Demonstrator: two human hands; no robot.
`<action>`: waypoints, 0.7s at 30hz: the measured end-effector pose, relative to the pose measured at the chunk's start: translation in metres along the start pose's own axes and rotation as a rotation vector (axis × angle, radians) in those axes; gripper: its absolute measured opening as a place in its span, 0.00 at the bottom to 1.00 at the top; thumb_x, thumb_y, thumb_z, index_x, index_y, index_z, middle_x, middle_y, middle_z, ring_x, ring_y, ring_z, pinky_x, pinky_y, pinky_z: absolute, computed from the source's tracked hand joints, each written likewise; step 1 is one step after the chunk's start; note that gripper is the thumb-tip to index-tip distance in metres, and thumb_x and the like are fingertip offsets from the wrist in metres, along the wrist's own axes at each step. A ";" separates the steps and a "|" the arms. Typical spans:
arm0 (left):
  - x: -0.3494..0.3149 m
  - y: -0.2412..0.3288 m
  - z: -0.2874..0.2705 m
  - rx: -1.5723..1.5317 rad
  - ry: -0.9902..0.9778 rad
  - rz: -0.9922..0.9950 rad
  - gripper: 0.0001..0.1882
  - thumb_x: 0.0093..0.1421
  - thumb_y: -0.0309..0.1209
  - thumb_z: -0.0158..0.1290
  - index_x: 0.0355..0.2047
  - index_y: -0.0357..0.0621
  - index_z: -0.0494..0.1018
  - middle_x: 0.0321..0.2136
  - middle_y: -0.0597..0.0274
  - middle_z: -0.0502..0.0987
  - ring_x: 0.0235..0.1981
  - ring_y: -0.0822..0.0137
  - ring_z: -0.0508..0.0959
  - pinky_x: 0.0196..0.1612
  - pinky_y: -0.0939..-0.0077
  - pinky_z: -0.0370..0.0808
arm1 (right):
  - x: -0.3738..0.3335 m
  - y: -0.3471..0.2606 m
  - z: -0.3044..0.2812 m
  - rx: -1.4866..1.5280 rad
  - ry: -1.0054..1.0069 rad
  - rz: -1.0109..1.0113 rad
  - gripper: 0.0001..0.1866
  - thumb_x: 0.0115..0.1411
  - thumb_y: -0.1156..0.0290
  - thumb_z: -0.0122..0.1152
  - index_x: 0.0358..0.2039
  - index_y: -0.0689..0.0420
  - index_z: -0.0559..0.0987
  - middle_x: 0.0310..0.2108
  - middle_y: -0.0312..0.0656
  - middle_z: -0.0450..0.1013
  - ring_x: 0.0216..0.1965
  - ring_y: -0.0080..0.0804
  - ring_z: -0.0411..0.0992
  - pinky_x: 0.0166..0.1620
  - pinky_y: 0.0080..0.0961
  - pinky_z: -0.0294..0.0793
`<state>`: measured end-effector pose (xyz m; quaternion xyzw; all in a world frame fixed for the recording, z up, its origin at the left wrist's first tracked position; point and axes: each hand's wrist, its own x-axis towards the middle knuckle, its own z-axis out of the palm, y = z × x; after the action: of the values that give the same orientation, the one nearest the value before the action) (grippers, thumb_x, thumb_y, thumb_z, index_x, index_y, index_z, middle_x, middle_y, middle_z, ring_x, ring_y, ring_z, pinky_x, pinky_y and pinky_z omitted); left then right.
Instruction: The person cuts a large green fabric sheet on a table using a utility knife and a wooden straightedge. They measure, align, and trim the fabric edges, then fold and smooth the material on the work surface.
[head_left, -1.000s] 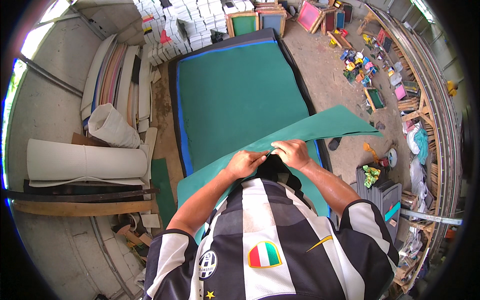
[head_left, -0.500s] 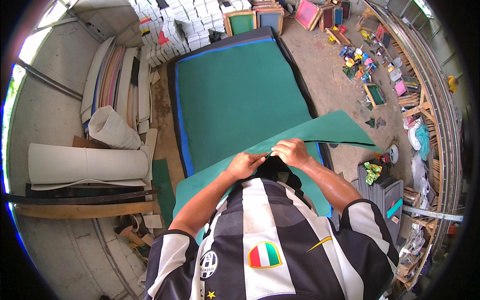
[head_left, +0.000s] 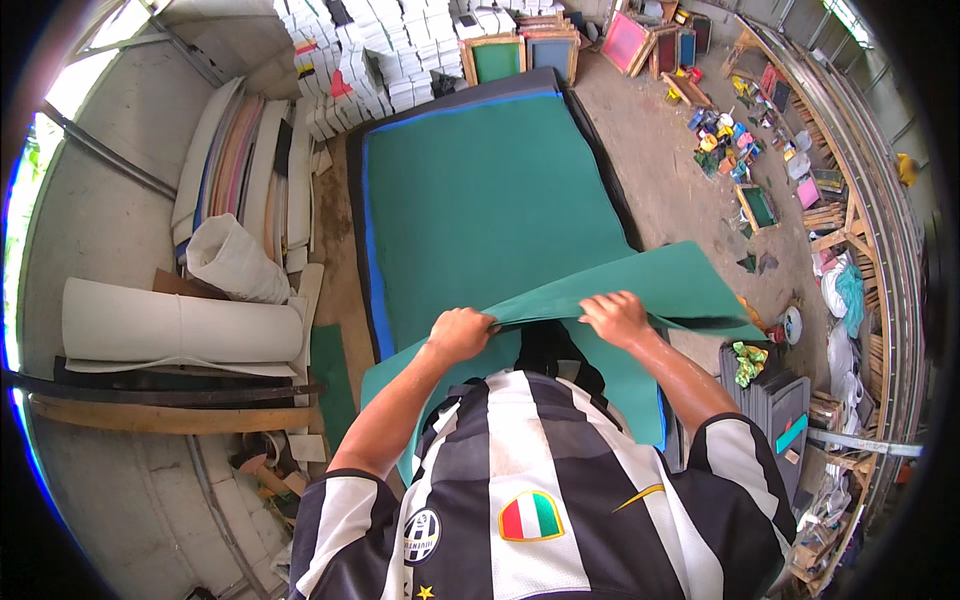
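A large green sheet point(head_left: 670, 280) is lifted along a raised fold in front of my body, its right end sticking out past the stack. My left hand point(head_left: 462, 333) is closed on the fold's edge at the left. On the right, my right hand point(head_left: 614, 318) curls its fingers over the same edge. Under and beyond it lies a flat green sheet point(head_left: 490, 190) on a blue sheet point(head_left: 376, 290) and black sheets point(head_left: 358, 200). The undersides of my fingers and thumbs are partly hidden.
A white roll point(head_left: 180, 320) lies on the left, by upright sheets point(head_left: 250, 150). White stacked blocks point(head_left: 400, 50) and framed screens point(head_left: 495, 60) stand at the back. Paint containers point(head_left: 725, 140) litter the floor at right. Dark grey stacked panels point(head_left: 770, 400) stand near my right elbow.
My hands have moved apart along the edge, the left one leftward and the right one rightward. The lifted fold has opened wider between them.
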<state>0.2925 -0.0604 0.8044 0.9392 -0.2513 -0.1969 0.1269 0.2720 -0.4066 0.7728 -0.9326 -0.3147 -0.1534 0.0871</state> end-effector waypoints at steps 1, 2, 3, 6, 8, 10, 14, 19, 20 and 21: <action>-0.002 -0.006 -0.003 0.012 -0.008 -0.013 0.13 0.68 0.43 0.52 0.41 0.52 0.82 0.33 0.52 0.84 0.38 0.47 0.84 0.41 0.50 0.80 | -0.012 0.009 -0.004 -0.007 -0.026 0.051 0.14 0.55 0.56 0.70 0.34 0.49 0.79 0.27 0.35 0.79 0.29 0.36 0.80 0.33 0.35 0.76; -0.004 -0.011 -0.004 0.024 -0.016 -0.029 0.13 0.68 0.43 0.52 0.44 0.54 0.82 0.34 0.53 0.84 0.39 0.47 0.84 0.42 0.50 0.80 | -0.021 0.017 -0.008 0.015 -0.026 0.103 0.13 0.55 0.56 0.70 0.35 0.50 0.80 0.27 0.36 0.79 0.29 0.37 0.80 0.33 0.37 0.76; -0.008 -0.016 -0.004 0.034 -0.029 -0.045 0.14 0.67 0.43 0.53 0.47 0.56 0.82 0.36 0.53 0.85 0.40 0.47 0.84 0.43 0.51 0.80 | -0.031 0.023 -0.013 0.042 -0.030 0.157 0.13 0.55 0.57 0.71 0.35 0.50 0.81 0.27 0.36 0.79 0.30 0.39 0.80 0.34 0.38 0.77; -0.017 -0.031 -0.007 -0.020 0.058 -0.042 0.14 0.67 0.43 0.54 0.47 0.56 0.82 0.37 0.53 0.85 0.40 0.48 0.84 0.43 0.51 0.80 | -0.046 0.039 -0.024 0.140 -0.051 0.286 0.13 0.54 0.58 0.72 0.35 0.52 0.84 0.27 0.38 0.79 0.31 0.43 0.80 0.35 0.41 0.78; -0.018 -0.034 -0.012 -0.010 0.047 -0.061 0.14 0.66 0.43 0.54 0.47 0.56 0.83 0.37 0.53 0.85 0.41 0.48 0.84 0.43 0.51 0.81 | -0.043 0.040 -0.033 0.150 -0.102 0.364 0.12 0.54 0.59 0.72 0.34 0.52 0.86 0.30 0.40 0.80 0.33 0.45 0.80 0.36 0.42 0.78; -0.020 -0.034 -0.014 0.024 0.080 -0.061 0.14 0.67 0.43 0.53 0.45 0.55 0.84 0.35 0.54 0.85 0.38 0.48 0.84 0.41 0.52 0.81 | -0.020 0.043 -0.047 0.152 -0.152 0.391 0.12 0.54 0.60 0.72 0.35 0.53 0.85 0.32 0.40 0.80 0.35 0.45 0.80 0.37 0.42 0.77; -0.020 -0.035 -0.022 -0.010 0.135 -0.060 0.14 0.67 0.44 0.54 0.44 0.54 0.84 0.34 0.54 0.85 0.36 0.48 0.84 0.40 0.53 0.81 | 0.020 0.046 -0.072 0.111 -0.258 0.451 0.11 0.56 0.60 0.71 0.35 0.52 0.85 0.33 0.38 0.79 0.38 0.44 0.79 0.40 0.42 0.77; -0.025 -0.035 -0.024 -0.018 0.204 -0.018 0.14 0.67 0.43 0.54 0.43 0.53 0.84 0.34 0.54 0.85 0.36 0.48 0.84 0.40 0.53 0.81 | 0.030 0.050 -0.079 0.125 -0.253 0.357 0.11 0.57 0.58 0.70 0.32 0.52 0.83 0.35 0.37 0.77 0.42 0.40 0.77 0.44 0.41 0.76; -0.026 -0.034 -0.025 -0.026 0.190 -0.024 0.13 0.66 0.42 0.55 0.43 0.52 0.84 0.35 0.53 0.85 0.36 0.48 0.84 0.40 0.53 0.81 | 0.029 0.051 -0.079 0.099 -0.245 0.311 0.12 0.57 0.57 0.71 0.32 0.52 0.83 0.34 0.36 0.77 0.42 0.40 0.76 0.44 0.40 0.76; -0.027 -0.033 -0.027 -0.035 0.175 -0.030 0.13 0.66 0.41 0.56 0.44 0.51 0.84 0.35 0.52 0.84 0.36 0.47 0.84 0.40 0.52 0.81 | 0.027 0.052 -0.079 0.074 -0.239 0.265 0.13 0.57 0.57 0.71 0.31 0.53 0.82 0.34 0.36 0.76 0.42 0.39 0.76 0.44 0.39 0.76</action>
<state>0.2964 -0.0146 0.8261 0.9541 -0.2216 -0.1204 0.1617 0.3060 -0.4527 0.8528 -0.9737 -0.2028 -0.0171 0.1028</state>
